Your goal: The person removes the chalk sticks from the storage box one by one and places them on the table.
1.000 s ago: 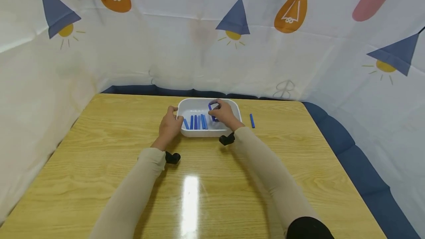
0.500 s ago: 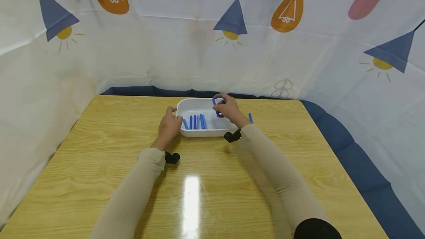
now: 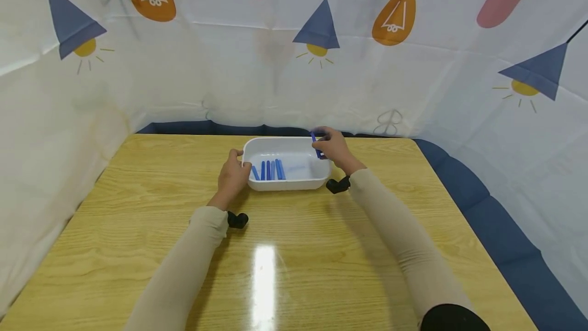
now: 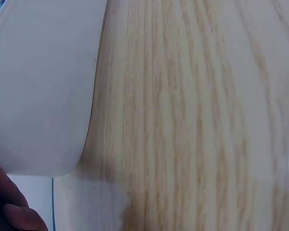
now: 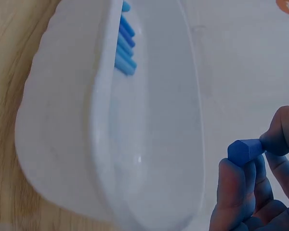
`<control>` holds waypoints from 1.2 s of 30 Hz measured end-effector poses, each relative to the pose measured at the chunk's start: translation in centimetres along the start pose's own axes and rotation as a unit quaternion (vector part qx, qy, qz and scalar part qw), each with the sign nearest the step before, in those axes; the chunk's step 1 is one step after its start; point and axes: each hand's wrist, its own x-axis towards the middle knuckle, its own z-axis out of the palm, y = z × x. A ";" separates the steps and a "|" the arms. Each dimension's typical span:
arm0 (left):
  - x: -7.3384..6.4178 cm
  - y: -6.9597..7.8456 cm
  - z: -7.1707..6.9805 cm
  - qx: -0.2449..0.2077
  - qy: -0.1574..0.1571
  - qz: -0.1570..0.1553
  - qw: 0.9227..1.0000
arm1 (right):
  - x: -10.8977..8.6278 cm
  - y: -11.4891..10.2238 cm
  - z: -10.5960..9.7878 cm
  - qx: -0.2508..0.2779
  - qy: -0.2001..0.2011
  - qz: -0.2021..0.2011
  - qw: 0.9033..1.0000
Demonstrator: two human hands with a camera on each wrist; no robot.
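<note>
A white tray stands near the table's far edge. Several blue crayons lie side by side in its left half, in lighter and darker shades. At the tray's left end my left hand grips the rim; in the left wrist view, its fingertips show beside the tray's wall. Over the tray's right end, my right hand pinches one dark blue crayon. The right wrist view shows that crayon's six-sided end between thumb and fingers, apart from the tray.
The wooden table reaches towards me, with a bright light reflection on it. Behind it hangs a white cloth printed with lamps and bulbs. Dark blue padding runs along the right edge.
My right hand has moved right and slightly back with the crayon, from over the tray's middle to its right end. It now hides the crayon on the table. The left hand stays put.
</note>
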 end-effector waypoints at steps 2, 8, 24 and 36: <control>0.0 0.0 0.0 0.000 0.001 -0.001 1.000 | -0.1 0.2 -0.6 -0.009 0.002 0.009 1.000; 0.2 0.1 0.1 -0.003 0.001 -0.001 1.000 | -0.3 0.7 -2.1 -0.025 0.021 0.023 0.999; 0.0 -0.3 0.2 -0.002 -0.006 -0.012 1.000 | -0.6 2.5 -4.3 -0.016 0.023 0.042 0.999; 0.2 -0.2 0.2 0.006 -0.002 -0.005 1.000 | -0.7 3.2 -6.1 -0.029 0.034 0.035 0.998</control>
